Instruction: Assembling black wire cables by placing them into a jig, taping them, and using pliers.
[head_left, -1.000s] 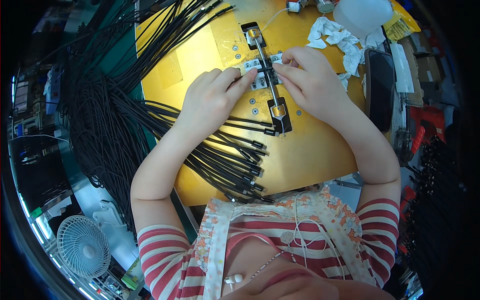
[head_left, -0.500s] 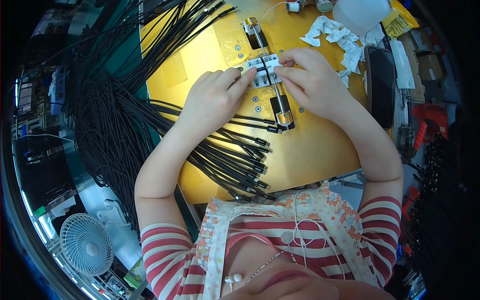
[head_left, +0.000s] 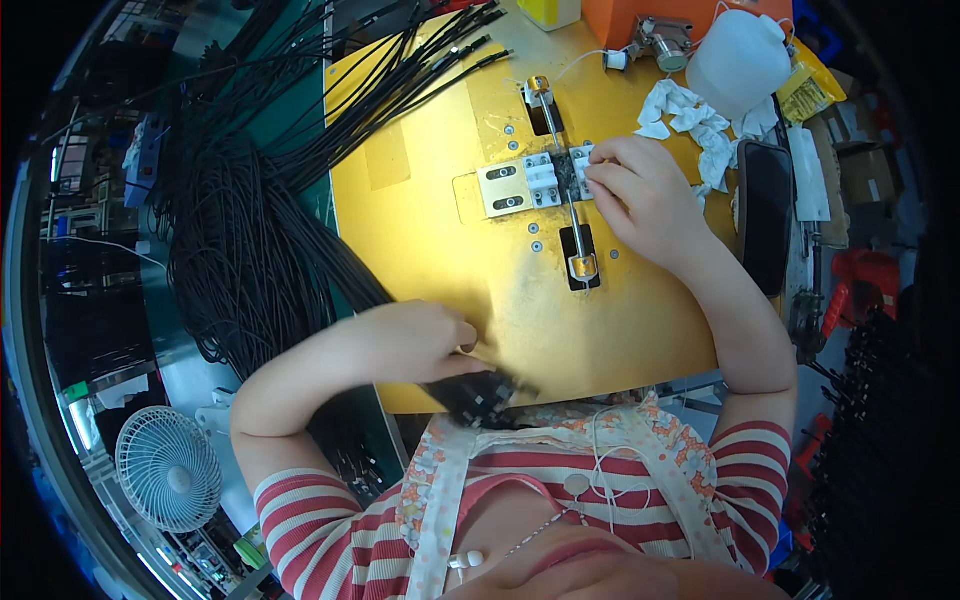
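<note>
My left hand (head_left: 415, 340) is closed round a bundle of black cables (head_left: 485, 397) near the table's front edge; their plug ends stick out past my fingers, smeared by motion. My right hand (head_left: 645, 200) rests at the metal fixture, its bent fingertips gripping the right-hand clamp block (head_left: 582, 176). Across a dark gap stands the left-hand clamp block (head_left: 541, 180), joined to a slotted plate (head_left: 504, 189). A thin steel rod (head_left: 575, 228) runs through the gap between two brass-coloured ends. No cable shows in the gap, though my fingers hide part of the right block.
The fixture sits on a gold metal table top (head_left: 440, 250). A thick heap of black cables (head_left: 245, 260) hangs at the left. Crumpled white tissue (head_left: 705, 140), a white bottle (head_left: 740, 65) and a black phone (head_left: 764, 215) lie at the right. A white fan (head_left: 170, 468) stands lower left.
My left hand has left the fixture and come down toward me, gathering the loose cable ends. The clamp blocks now stand apart. My right hand stays at the fixture. The whole view has shifted slightly.
</note>
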